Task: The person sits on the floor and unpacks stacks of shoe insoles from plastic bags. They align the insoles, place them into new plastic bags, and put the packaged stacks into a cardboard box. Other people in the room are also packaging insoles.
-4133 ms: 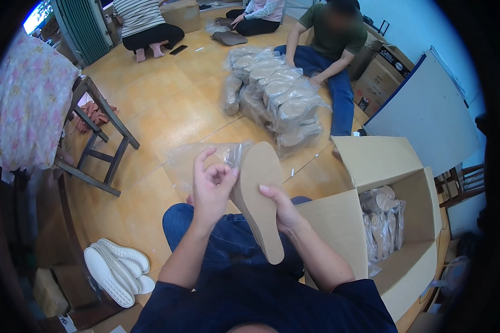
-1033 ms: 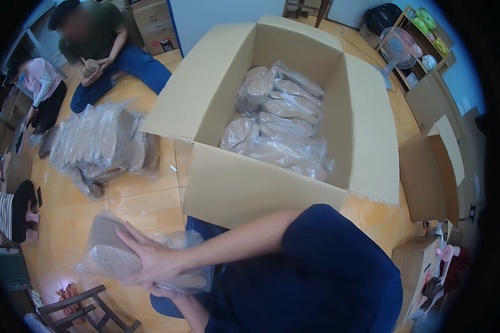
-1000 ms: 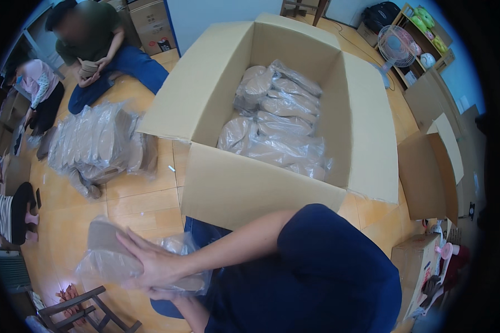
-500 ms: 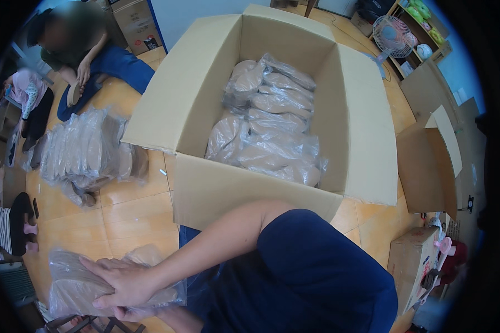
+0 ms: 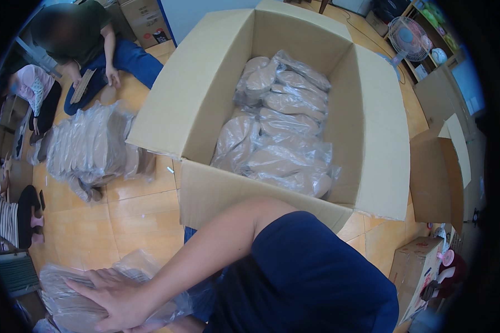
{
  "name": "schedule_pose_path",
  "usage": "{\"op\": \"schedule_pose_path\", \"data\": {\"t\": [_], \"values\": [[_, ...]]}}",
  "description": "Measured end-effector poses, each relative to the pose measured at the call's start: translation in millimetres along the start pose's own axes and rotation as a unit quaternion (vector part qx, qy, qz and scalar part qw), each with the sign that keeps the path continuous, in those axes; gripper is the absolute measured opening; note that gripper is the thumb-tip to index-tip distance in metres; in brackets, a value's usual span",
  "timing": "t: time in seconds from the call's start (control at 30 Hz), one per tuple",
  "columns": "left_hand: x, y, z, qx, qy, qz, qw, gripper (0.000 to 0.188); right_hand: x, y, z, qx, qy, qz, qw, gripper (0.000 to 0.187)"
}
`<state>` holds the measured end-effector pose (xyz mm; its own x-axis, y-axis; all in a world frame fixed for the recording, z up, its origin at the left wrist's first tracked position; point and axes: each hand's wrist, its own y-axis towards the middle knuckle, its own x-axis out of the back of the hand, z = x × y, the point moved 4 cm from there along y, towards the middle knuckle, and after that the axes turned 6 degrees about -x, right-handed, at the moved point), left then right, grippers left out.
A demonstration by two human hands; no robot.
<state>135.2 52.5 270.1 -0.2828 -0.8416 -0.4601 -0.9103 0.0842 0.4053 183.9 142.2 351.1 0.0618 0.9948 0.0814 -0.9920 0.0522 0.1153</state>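
Observation:
My right hand (image 5: pixel 115 297) reaches across to the lower left and grips a clear plastic bag (image 5: pixel 58 286) of tan, layered flat pieces, its fingers spread over the top. My left forearm (image 5: pixel 178 324) shows a little at the bottom edge; the left hand is hidden beneath the bag and my right arm. In front of me stands a large open carton (image 5: pixel 266 191), flaps folded out. Inside it lie several clear bags of tan sole-shaped pieces (image 5: pixel 291 119), stacked in two rows. A similar row of bagged soles (image 5: pixel 83 147) stands on the floor to the left.
A person (image 5: pixel 75 44) sits at the far left with a stack of tan flat pieces (image 5: pixel 83 86). Two more people are at the left rim. A fan (image 5: pixel 408 39) stands far right, and another open carton (image 5: pixel 436 183) and a closed box (image 5: pixel 414 261) line the right side.
My right hand and the bag have shifted slightly left and down, and the bag's layered edges now show. The seated person at far left now holds a stack of flat pieces. The view has turned a little.

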Motion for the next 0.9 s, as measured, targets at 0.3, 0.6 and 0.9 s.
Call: {"op": "schedule_pose_path", "data": {"t": [0.3,0.6,0.9], "values": [[-66,-21,15,-0.015,-0.064,0.152,0.986,0.064,63,1,42,0.067,0.102,-0.088,0.989,0.102],[-132,-75,26,0.12,-0.016,0.342,0.932,0.067,217,-48,102,0.181,0.042,-0.356,0.916,0.078],[-47,-70,56,0.29,0.162,0.185,0.925,0.043,388,-178,-41,-0.026,0.338,-0.533,0.775,0.069]]}}
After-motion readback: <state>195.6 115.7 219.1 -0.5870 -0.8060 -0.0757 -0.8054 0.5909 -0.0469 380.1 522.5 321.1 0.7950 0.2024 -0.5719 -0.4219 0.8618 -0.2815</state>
